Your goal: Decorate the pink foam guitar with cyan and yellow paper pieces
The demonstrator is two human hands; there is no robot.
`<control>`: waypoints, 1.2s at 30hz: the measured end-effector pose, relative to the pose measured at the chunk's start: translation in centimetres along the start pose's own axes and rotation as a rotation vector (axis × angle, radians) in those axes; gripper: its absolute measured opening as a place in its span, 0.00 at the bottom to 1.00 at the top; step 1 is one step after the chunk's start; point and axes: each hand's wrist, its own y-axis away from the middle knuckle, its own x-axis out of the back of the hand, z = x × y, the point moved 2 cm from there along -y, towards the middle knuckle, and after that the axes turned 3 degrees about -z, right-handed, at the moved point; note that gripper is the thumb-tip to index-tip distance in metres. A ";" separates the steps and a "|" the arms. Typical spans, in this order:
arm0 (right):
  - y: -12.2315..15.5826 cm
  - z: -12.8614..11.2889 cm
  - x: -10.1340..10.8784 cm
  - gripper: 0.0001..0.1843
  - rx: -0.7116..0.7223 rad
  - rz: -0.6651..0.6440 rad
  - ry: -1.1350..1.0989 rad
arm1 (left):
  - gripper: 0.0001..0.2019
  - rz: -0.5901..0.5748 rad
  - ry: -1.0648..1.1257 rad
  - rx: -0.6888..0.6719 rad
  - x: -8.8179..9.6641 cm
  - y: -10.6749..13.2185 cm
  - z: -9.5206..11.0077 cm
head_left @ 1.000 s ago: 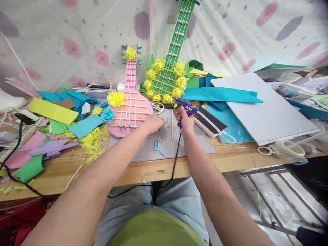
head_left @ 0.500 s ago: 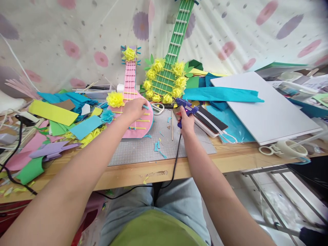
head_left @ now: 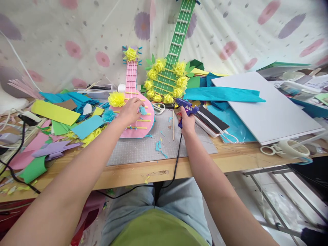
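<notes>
My left hand [head_left: 131, 111] is over the body of a pink paper guitar [head_left: 140, 131]. Its closed fingers pinch a small blue crepe-paper piece [head_left: 142, 110], whose full shape I cannot make out. Yellow sticks and white strings run across the guitar. A yellow paper flower [head_left: 116, 99] and a blue paper flower [head_left: 108, 115] sit at its left edge. My right hand [head_left: 188, 121] is wrapped round the handle of a purple-blue glue gun [head_left: 186, 105], just right of the guitar, its nozzle pointing left and away from me.
A green paper guitar [head_left: 166, 80] ringed with yellow flowers leans behind. Blue scraps [head_left: 158, 146] and a thin stick [head_left: 173, 126] lie on the grey cutting mat [head_left: 135, 153]. White scissors [head_left: 159, 108] lie beside the pink guitar. Coloured paper is heaped left; white boards [head_left: 266, 109] lie right.
My left hand has shifted slightly left over the pink guitar and turned, so more of the blue crepe paper shows. My right hand stays in place with the glue gun.
</notes>
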 end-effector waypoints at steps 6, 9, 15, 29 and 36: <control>0.0 0.2 -0.1 0.18 0.011 -0.012 0.015 | 0.14 -0.043 -0.068 -0.116 -0.3 0.5 1.0; 0.0 0.2 -0.1 0.18 0.018 -0.015 0.026 | 0.15 -0.075 -0.162 -0.077 -0.5 0.3 1.3; -0.1 0.3 -0.1 0.19 0.023 -0.019 0.036 | 0.15 -0.026 -0.180 0.162 -0.6 0.0 1.6; 0.1 0.3 -0.3 0.18 0.023 -0.037 0.018 | 0.17 0.106 0.249 0.381 -1.1 -0.3 0.4; 0.6 0.2 -0.6 0.18 0.010 -0.052 0.049 | 0.13 0.105 0.306 0.372 -0.9 -0.1 0.1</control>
